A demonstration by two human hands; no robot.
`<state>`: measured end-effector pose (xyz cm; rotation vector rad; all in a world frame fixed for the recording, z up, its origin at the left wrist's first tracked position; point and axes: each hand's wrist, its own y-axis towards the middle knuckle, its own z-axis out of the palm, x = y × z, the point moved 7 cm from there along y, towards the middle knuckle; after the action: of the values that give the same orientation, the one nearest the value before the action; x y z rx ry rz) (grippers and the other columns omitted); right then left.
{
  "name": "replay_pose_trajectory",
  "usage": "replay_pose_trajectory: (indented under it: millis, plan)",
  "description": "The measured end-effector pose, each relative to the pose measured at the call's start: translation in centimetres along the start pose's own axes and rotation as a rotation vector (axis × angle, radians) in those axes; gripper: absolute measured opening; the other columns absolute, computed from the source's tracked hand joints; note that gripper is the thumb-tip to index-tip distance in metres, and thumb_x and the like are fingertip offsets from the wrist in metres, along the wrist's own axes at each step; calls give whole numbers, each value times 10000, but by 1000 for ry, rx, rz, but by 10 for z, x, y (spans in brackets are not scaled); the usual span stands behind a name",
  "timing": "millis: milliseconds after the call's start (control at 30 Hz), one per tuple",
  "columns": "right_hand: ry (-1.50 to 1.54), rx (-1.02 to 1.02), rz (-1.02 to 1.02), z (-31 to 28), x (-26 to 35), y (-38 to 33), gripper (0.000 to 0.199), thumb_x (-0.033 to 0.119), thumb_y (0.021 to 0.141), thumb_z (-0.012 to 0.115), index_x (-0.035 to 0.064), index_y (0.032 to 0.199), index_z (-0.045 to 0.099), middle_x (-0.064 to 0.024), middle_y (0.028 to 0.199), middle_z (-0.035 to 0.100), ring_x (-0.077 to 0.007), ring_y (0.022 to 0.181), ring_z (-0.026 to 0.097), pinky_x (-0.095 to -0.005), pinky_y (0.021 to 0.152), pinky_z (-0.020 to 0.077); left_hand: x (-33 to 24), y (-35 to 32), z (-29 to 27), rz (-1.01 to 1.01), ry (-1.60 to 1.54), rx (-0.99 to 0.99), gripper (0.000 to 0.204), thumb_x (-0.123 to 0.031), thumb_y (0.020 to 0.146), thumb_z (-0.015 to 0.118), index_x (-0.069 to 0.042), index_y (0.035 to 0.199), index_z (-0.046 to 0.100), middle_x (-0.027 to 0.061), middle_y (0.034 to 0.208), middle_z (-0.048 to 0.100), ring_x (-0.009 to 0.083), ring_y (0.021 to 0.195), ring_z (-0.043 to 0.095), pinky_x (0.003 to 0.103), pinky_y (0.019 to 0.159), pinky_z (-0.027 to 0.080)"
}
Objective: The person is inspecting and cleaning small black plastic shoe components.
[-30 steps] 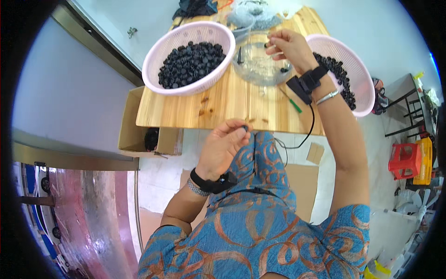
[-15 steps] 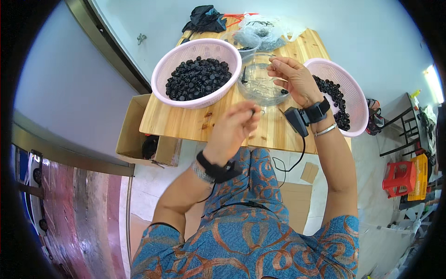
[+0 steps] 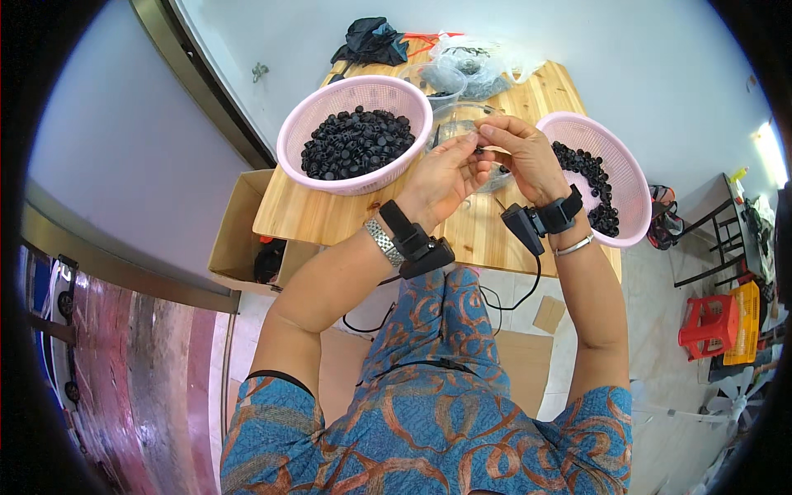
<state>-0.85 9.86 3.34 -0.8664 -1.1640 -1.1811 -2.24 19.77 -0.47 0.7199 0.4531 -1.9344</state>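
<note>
Over the table's middle my two hands meet at the fingertips. My left hand (image 3: 445,175) is closed in a pinch on a small round black part (image 3: 479,150), which shows between the fingertips. My right hand (image 3: 528,157) pinches right beside it; whatever its fingertips hold is too small to make out. Beneath the hands stands a clear round tub (image 3: 466,111), partly hidden by them. To the left, a pink basket (image 3: 289,157) is heaped with small black round parts (image 3: 355,144). Another pink basket (image 3: 634,186) at the right has fewer black parts (image 3: 598,177) in it.
At the back of the wooden table (image 3: 313,219) are a clear bowl (image 3: 452,81), plastic bags (image 3: 487,66) and a black cloth or bag (image 3: 371,41). A cardboard box (image 3: 227,239) stands by the table's left side. A red stool (image 3: 709,326) is off to the right.
My left hand has moved up and right, bringing the black part to my right fingertips. The right hand has lowered slightly, and the view has shifted a little.
</note>
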Motion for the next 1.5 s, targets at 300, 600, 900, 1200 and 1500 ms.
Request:
replay_pose_trajectory:
  millis: [300, 600, 900, 1200, 1500]
  plan:
    - [-78, -31, -103, -30, 10, -2, 174, 115, 819, 618, 17, 963, 621, -15, 793, 609, -72, 692, 561, -190, 627, 474, -13, 25, -18, -21, 186, -115, 171, -227, 886, 552, -57, 893, 560, 3, 755, 535, 53, 604, 472, 163, 525, 420]
    - [-18, -76, -125, -28, 2, -48, 218, 84, 820, 609, -10, 1017, 594, -37, 853, 626, -77, 731, 561, -199, 648, 463, -7, -3, -7, 18, 156, -27, 240, -246, 891, 543, -51, 1031, 552, -5, 780, 538, 40, 639, 474, 160, 550, 411]
    - [-305, -2, -431, 5, 7, -93, 153, -21, 813, 570, 9, 954, 621, -51, 969, 538, -96, 801, 546, -217, 662, 454, 14, -72, 6, -18, 20, -16, 296, -191, 915, 486, -22, 1157, 495, 43, 925, 568, 59, 766, 522, 172, 657, 463]
    - [-678, -3, -606, 30, 29, -116, 98, 3, 768, 597, 16, 864, 580, -93, 826, 548, -220, 726, 566, -289, 612, 457, 15, -97, 3, 99, 173, -88, 257, -84, 879, 533, -22, 1128, 521, 55, 971, 593, 97, 830, 571, 192, 668, 475]
    - [-920, 37, -774, 44, 45, -132, 90, 30, 757, 605, 25, 839, 567, -104, 831, 548, -272, 741, 560, -340, 625, 457, 13, -106, 10, 195, 318, -76, 220, -48, 866, 543, -16, 1084, 550, 50, 945, 607, 103, 841, 591, 200, 669, 484]
